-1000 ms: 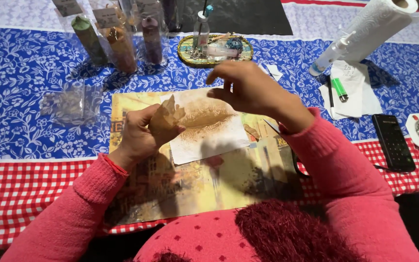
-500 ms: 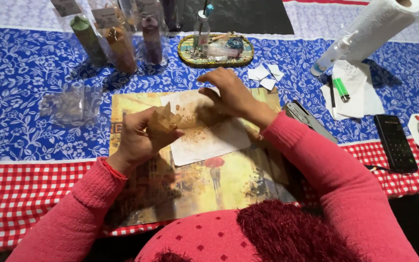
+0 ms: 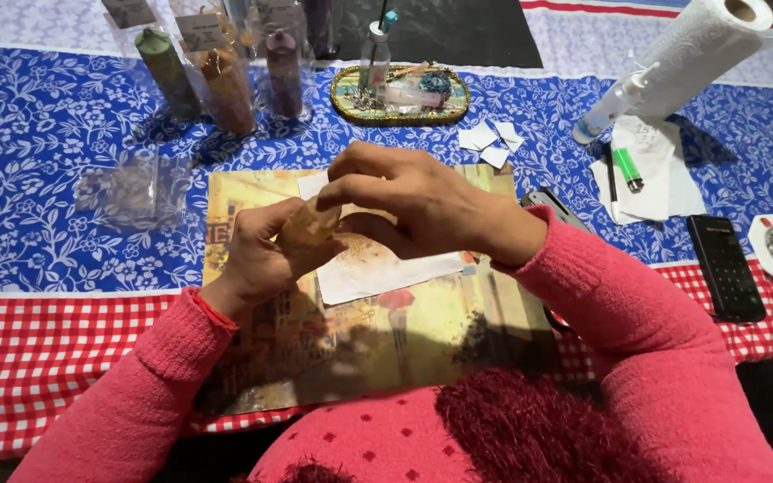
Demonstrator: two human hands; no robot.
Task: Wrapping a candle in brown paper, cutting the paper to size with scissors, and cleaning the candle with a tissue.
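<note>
If I tip this small tan paper cone (image 3: 309, 225), its contents could spill onto the white paper sheet (image 3: 386, 266) — or my pinch could crumple it. My left hand (image 3: 261, 259) is clamped round the cone from below; my right hand (image 3: 409, 201) arches over its top, fingertips (image 3: 333, 192) pinched together just at its rim, above the picture placemat (image 3: 404, 331).
</note>
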